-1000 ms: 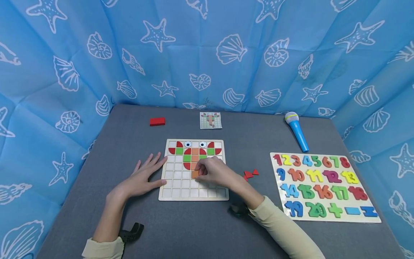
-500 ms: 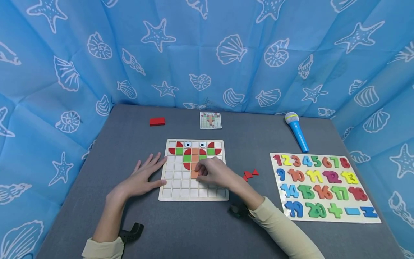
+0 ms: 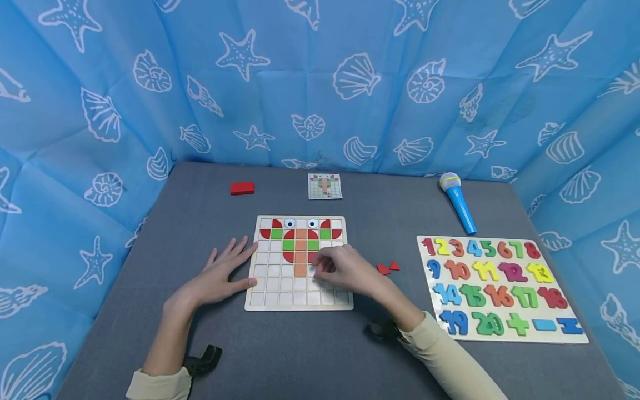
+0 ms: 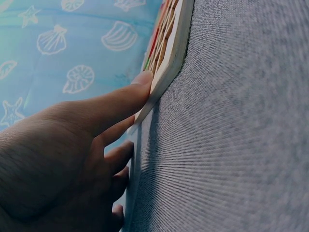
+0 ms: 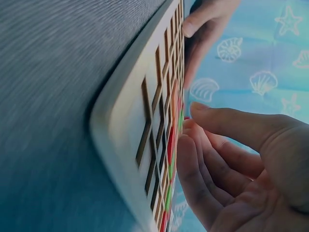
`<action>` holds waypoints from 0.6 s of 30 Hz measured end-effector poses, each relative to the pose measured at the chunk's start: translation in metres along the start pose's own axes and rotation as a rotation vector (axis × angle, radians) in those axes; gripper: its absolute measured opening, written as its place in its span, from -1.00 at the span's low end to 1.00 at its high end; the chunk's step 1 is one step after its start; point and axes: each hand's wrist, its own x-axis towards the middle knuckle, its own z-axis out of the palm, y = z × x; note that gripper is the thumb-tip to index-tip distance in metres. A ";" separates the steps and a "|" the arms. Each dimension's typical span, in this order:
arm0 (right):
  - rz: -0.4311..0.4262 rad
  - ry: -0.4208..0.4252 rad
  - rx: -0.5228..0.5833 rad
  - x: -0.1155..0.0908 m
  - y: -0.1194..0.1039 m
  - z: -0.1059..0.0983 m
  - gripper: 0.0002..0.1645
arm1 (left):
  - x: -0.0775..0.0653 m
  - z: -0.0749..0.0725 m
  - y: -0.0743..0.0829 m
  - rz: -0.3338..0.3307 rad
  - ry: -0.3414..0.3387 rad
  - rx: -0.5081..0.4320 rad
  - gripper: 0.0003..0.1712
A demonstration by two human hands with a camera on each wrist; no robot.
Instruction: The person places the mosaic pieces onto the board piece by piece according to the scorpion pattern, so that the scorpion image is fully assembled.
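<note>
A wooden grid board bears red, green and orange tiles and two eye discs. An orange square tile sits lowest in the orange column. My left hand lies spread at the board's left side, index fingertip and thumb at its edge; in the left wrist view the thumb touches the rim. Over the board's right half hovers my right hand, just right of the orange square. Its fingers are loosely bent, thumb apart from the index finger in the right wrist view, with nothing seen between them.
Loose red pieces lie right of the board, near the right wrist. Behind it are a small pattern card and a red block. A number puzzle and a blue toy microphone are at right. A blue curtain hangs behind.
The orange square went from slightly raised to flat in its cell. My right hand let go of it and moved a little right, uncovering tiles. The left hand stayed put.
</note>
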 end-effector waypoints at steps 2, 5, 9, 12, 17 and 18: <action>0.013 0.003 0.006 -0.007 0.004 -0.005 -0.82 | 0.000 0.000 0.000 0.000 0.002 0.001 0.07; 0.020 0.007 0.015 -0.017 0.012 -0.012 -0.83 | -0.001 0.000 0.002 0.004 0.007 -0.001 0.06; 0.040 0.008 0.017 -0.032 0.026 -0.024 -0.83 | -0.004 -0.003 0.007 0.021 0.017 -0.015 0.05; 0.079 -0.004 0.008 -0.042 0.037 -0.037 -0.80 | -0.007 -0.007 0.014 0.026 0.014 -0.024 0.05; 0.147 -0.011 -0.036 -0.059 0.056 -0.058 -0.76 | -0.009 -0.010 0.021 0.012 -0.003 -0.007 0.03; 0.157 -0.010 -0.048 -0.062 0.059 -0.061 -0.76 | -0.009 -0.010 0.020 0.018 0.003 -0.009 0.03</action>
